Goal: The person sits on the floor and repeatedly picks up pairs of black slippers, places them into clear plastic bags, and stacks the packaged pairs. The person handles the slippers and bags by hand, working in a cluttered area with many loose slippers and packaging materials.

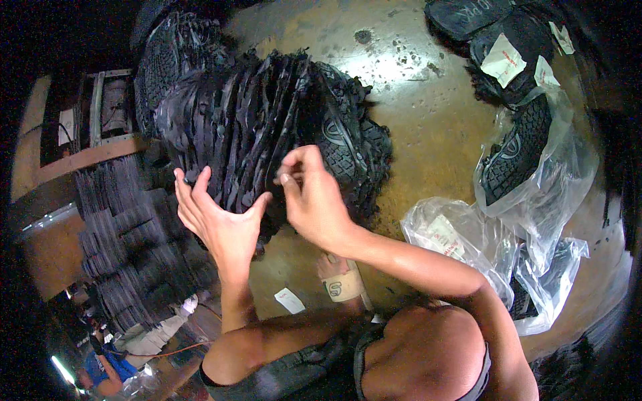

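Note:
A thick row of black rubber shoe soles (231,127) with ragged edges stands on its side, pressed face to face. My left hand (224,217) is open against the near side of this row, thumb and fingers spread wide. At the row's right part, my right hand (314,200) is closed in a pinch; what lies between its fingertips is too dark to make out. Just beyond the right hand, a patterned black sole (348,140) shows its tread and an oval mark, leaning among other soles.
Clear plastic bags (542,174) with black soles lie at the right. More soles with paper slips (503,60) sit at the far right. A white slip (289,301) and a beige band (342,286) are near me. Stacked soles (127,234) stand lower left, beyond the table.

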Tool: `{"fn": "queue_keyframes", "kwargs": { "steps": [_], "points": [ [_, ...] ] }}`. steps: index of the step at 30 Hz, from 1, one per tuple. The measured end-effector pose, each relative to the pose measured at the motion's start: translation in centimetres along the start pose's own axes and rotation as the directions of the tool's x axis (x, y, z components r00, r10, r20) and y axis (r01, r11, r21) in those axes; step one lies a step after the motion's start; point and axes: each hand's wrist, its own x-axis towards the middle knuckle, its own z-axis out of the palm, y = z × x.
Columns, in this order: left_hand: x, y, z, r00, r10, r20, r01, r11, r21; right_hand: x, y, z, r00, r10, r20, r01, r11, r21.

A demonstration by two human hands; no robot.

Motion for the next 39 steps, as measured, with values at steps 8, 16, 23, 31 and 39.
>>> {"fn": "queue_keyframes", "kwargs": {
  "steps": [8,16,23,31,39],
  "points": [
    [-1.0,1.5,-0.4,0.997,0.077,0.030,-0.078,0.996,0.043,1.7,0.3,1.1,0.992,-0.098,0.079,0.096,0.995,0.017],
    [0.2,1.1,1.0,0.998,-0.021,-0.067,0.027,0.995,0.099,1.3,-0.8,-2.7,0.951,-0.143,0.275,0.126,0.989,0.078],
    [0.6,-0.5,0.7,0.998,-0.026,-0.050,0.027,0.999,0.021,-0.4,2.7,-9.9,0.983,0.117,-0.140,-0.183,0.608,-0.772],
    [0.9,-1.4,0.8,0.999,-0.026,-0.040,0.026,1.000,-0.010,-0.8,1.7,-8.2,0.984,-0.173,-0.028,0.083,0.598,-0.797],
    [0.5,-1.6,0.8,0.999,-0.034,-0.037,0.032,0.999,-0.034,-0.9,-0.2,-1.6,0.982,-0.186,0.009,0.177,0.920,-0.351]
  ]
}}
